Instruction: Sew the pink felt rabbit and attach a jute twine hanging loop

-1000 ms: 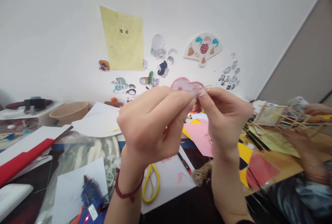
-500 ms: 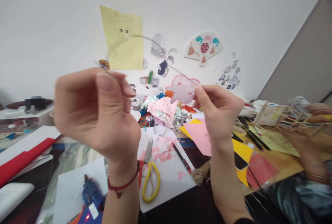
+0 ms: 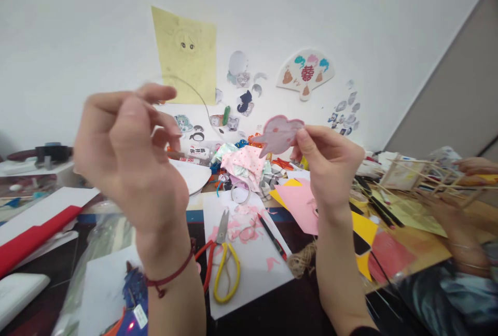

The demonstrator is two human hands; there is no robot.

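Note:
My right hand [image 3: 329, 162] pinches a pink-edged paper cutout [image 3: 278, 136] between thumb and fingers, holding it up before the wall. The cutout is a pale, cloud-like shape with pink spots, tilted away. A thin grey wire [image 3: 200, 98] arches between my hands and fades from sight toward the cutout. At the wire's other end my left hand [image 3: 136, 144] is raised, thumb against the curled fingers and one fingertip sticking out; the exact contact is blurred. Below, yellow-handled scissors [image 3: 225, 268] and orange-handled pliers or scissors [image 3: 208, 261] lie on white paper [image 3: 257, 284] with pink scraps.
A blue glue gun [image 3: 134, 297] with a red light lies at lower left. Twine [image 3: 303, 261], pink paper [image 3: 298, 206] and a phone [image 3: 361, 242] lie at right. Cloth scraps [image 3: 245, 165] are heaped by the wall. Another person's hand [image 3: 447, 211] is beside a stick frame [image 3: 428, 175].
My left hand has shifted slightly left, with one finger now extended. The wire's arc has dropped lower and leftward. The cutout has turned in my right hand, which stays nearly in place.

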